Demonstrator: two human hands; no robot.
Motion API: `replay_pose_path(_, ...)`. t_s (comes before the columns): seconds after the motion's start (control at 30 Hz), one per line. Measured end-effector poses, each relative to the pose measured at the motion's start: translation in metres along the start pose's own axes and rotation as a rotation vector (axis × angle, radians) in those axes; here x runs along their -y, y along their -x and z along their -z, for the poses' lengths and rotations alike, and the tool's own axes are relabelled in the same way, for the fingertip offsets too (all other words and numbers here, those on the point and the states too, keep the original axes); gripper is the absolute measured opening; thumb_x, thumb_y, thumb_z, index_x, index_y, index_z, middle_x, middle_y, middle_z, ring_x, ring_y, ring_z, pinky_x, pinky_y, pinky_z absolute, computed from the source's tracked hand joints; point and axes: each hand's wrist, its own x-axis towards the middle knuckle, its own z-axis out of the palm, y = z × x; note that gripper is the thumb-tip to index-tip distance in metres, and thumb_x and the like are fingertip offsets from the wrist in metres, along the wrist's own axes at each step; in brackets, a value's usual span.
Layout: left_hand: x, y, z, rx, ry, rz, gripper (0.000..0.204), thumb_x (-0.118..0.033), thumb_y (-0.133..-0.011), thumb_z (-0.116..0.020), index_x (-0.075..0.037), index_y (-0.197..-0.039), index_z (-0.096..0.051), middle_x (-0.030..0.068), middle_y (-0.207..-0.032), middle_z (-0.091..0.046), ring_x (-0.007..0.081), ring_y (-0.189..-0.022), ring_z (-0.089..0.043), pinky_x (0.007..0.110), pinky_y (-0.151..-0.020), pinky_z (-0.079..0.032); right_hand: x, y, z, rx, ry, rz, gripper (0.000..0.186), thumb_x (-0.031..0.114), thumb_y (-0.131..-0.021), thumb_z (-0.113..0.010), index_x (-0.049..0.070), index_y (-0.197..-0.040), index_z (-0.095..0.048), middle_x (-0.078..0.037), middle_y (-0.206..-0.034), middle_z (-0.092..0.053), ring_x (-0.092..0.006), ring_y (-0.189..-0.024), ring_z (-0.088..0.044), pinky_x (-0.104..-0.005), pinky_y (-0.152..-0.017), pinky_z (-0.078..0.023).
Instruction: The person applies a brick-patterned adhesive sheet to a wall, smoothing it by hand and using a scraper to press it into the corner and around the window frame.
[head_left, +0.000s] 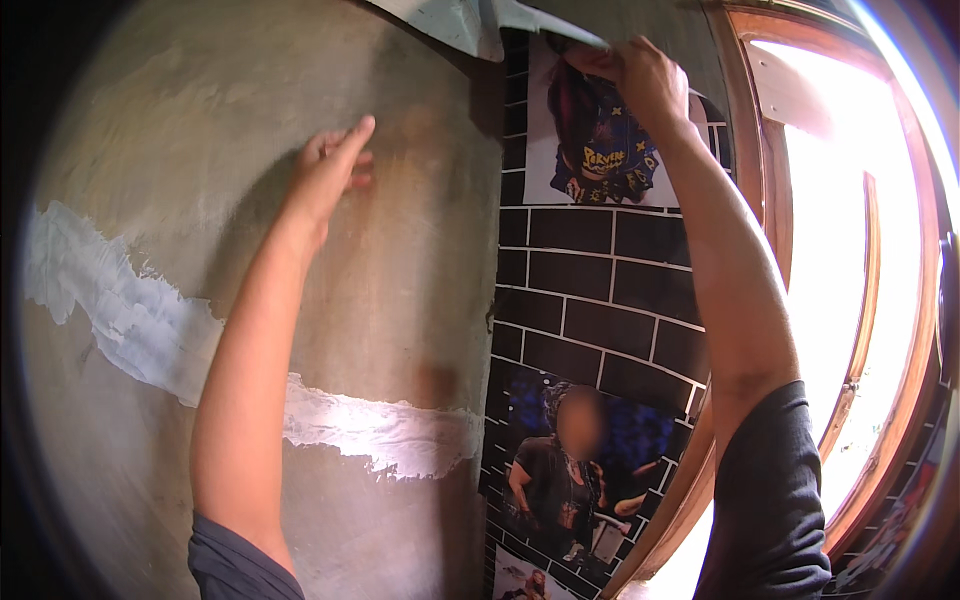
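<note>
My right hand [655,82] is raised at the upper right, closed, with its fingertips at the end of a pale blue-grey sheet [440,18]. The sheet looks thin and folded, and its upper part runs out of view. Just below those fingers is a picture [605,140] of a person in a dark patterned top. My left hand [335,170] is lifted before the bare grey-brown wall [420,250]. Its thumb points up, and its other fingers are loosely bent and slightly blurred, holding nothing.
Black brick-pattern wallpaper [570,240] covers the wall right of the bare part. Lower on it hangs another picture [565,480]. A ragged whitish band [380,435] crosses the bare wall. At the right stands a wooden frame [775,190] around a bright opening.
</note>
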Motion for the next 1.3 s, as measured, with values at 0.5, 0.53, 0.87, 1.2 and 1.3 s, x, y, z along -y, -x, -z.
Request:
replay_pose_path(0.5,-0.039,-0.038,0.025,-0.016,-0.032,-0.045,0.069,-0.046,-0.089,-0.072,0.004,-0.132,-0.050,0.0157,-0.128,-0.057,0.0236,-0.119,-0.059,0.036,-0.098,-0.051,-0.044,-0.036,0.006,-0.228,0.063,-0.245,0.029,0.034,-0.095,-0.057,0.016,-0.114,-0.070,-0.017,-0.126,-0.062,-0.0406,-0.109,-0.063,-0.0503,-0.092,-0.051)
replay_pose_path(0.53,-0.041,-0.036,0.030,-0.026,-0.046,-0.056,0.068,-0.045,-0.090,-0.072,0.004,-0.132,-0.050,0.0158,-0.127,-0.058,0.0237,-0.118,-0.060,0.036,-0.098,-0.051,-0.037,-0.035,0.008,-0.147,0.142,-0.308,0.032,0.035,-0.096,-0.057,0.016,-0.117,-0.069,-0.015,-0.134,-0.056,-0.0390,-0.117,-0.058,-0.0508,-0.097,-0.048)
replay_pose_path(0.87,-0.065,0.020,0.078,-0.111,-0.228,-0.263,0.043,-0.042,-0.096,-0.065,-0.004,-0.117,-0.063,0.0085,-0.119,-0.065,0.0185,-0.114,-0.063,0.033,-0.091,-0.050,0.038,-0.022,0.012,-0.494,0.208,-0.096,0.041,0.029,-0.091,-0.060,0.005,-0.122,-0.054,-0.016,-0.117,-0.057,-0.0334,-0.111,-0.055,-0.0493,-0.093,-0.042)
replay_pose_path(1.2,-0.078,0.170,0.135,-0.007,-0.360,-0.330,0.022,-0.017,-0.096,-0.063,0.000,-0.110,-0.063,0.0092,-0.108,-0.067,0.0180,-0.098,-0.066,0.030,-0.083,-0.051,0.121,-0.043,-0.102,-0.057,-0.549,-0.320,0.038,0.044,-0.086,-0.070,0.016,-0.113,-0.071,-0.020,-0.107,-0.070,-0.0386,-0.107,-0.062,-0.0425,-0.100,-0.047)
replay_pose_path(1.3,-0.081,0.195,0.163,0.033,-0.474,-0.345,0.020,-0.012,-0.093,-0.064,0.001,-0.109,-0.063,0.0107,-0.107,-0.066,0.0184,-0.094,-0.067,0.031,-0.078,-0.052,0.105,-0.071,-0.119,-0.079,-0.819,-0.377,0.043,0.044,-0.090,-0.066,0.013,-0.119,-0.072,-0.021,-0.110,-0.072,-0.0362,-0.100,-0.067,-0.0406,-0.094,-0.050)
